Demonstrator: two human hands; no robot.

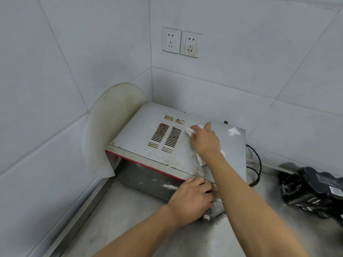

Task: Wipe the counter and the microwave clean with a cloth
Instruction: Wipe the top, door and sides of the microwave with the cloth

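- Right hand [204,140] lies on top of the microwave [141,127], right of the vent slots [167,135]. Its fingers are bent over a white cloth [201,160], pressing it down.
- Left hand [192,198] grips the microwave's front right corner, thumb on the top edge. The right forearm crosses over its fingers.
- The microwave stands in the back left corner of the steel counter [120,219], its top spotted with brown grime.
- A black cord [260,164] trails by its right side.
- Black labelled packs [315,191] lie at the counter's right edge.
- Two wall sockets [171,40] sit above.

Right hand [205,140] hides most of cloth [190,129]; left hand [191,199] hides microwave [141,134]'s corner.
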